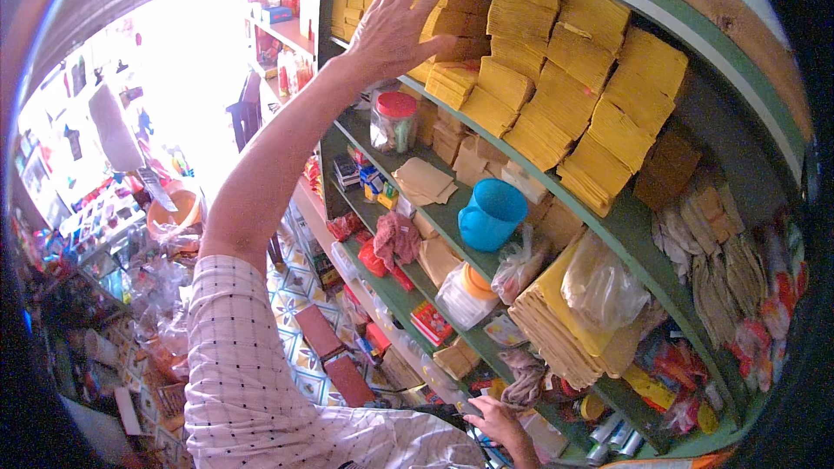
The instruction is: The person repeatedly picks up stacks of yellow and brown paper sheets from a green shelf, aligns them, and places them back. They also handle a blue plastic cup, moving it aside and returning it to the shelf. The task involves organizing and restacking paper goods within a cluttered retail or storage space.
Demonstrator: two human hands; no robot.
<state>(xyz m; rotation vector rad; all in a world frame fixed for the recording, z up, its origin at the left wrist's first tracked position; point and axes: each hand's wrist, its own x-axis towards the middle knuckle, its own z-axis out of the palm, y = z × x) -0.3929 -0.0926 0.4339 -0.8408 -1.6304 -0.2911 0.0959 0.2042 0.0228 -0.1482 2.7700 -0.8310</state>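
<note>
My left hand [394,32] is raised before the top shelf, its back towards me and its fingers spread, holding nothing. Behind it stand tightly packed bundles of yellow paper [570,94]; whether the fingertips touch them cannot be told. Down low, my right hand [500,426] rests by the front edge of a lower shelf, beside a crumpled grey cloth [523,378]. Its fingers bend at a pale strip and a dark cable, and any grip is unclear. A blue plastic mug [492,213] and a red-lidded clear jar [394,122] sit one shelf below the yellow bundles.
Green shelving [677,299] curves along the right. It carries an orange-lidded container [468,293], a stack of large paper sheets [560,319] and a clear plastic bag [603,280]. Reddish-brown blocks [319,331] lie on the patterned tile floor [293,293]. Leftward are plastic bags [163,303] and an orange basin [174,208].
</note>
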